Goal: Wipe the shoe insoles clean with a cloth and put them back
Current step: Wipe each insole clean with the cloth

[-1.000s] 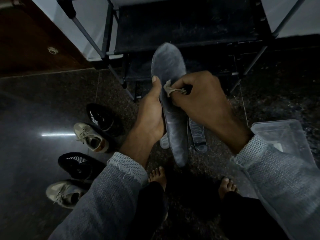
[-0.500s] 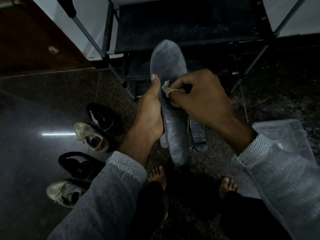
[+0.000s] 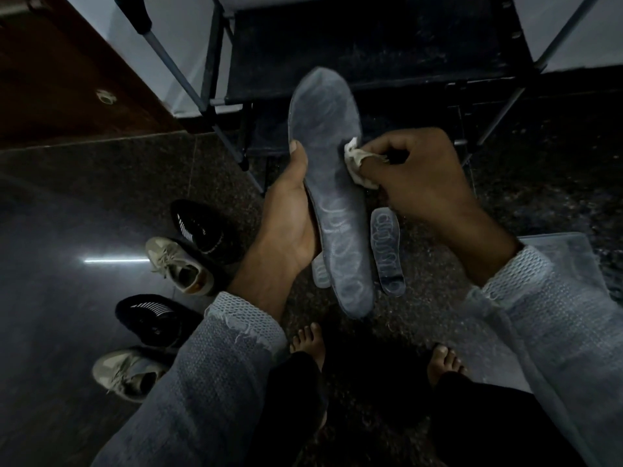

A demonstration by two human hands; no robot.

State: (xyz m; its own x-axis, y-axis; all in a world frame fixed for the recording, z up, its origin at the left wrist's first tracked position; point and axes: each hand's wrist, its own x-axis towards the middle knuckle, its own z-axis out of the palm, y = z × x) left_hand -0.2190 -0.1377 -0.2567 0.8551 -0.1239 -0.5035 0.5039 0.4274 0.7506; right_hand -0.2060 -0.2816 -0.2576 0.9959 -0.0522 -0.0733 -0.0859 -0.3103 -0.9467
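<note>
Grey insole [image 3: 332, 197]: held above the floor, long axis running away from the person, toe end far. Left hand [image 3: 290, 224] grips its left edge at mid-length. Right hand [image 3: 418, 176] pinches a pale cloth [image 3: 357, 163] against its right edge. Second insole [image 3: 387, 251]: on the floor, just right.

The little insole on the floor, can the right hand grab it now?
Probably not yet: the right hand is pinching the cloth. The small insole lies uncovered just below it, so after dropping the cloth, likely yes.
</note>
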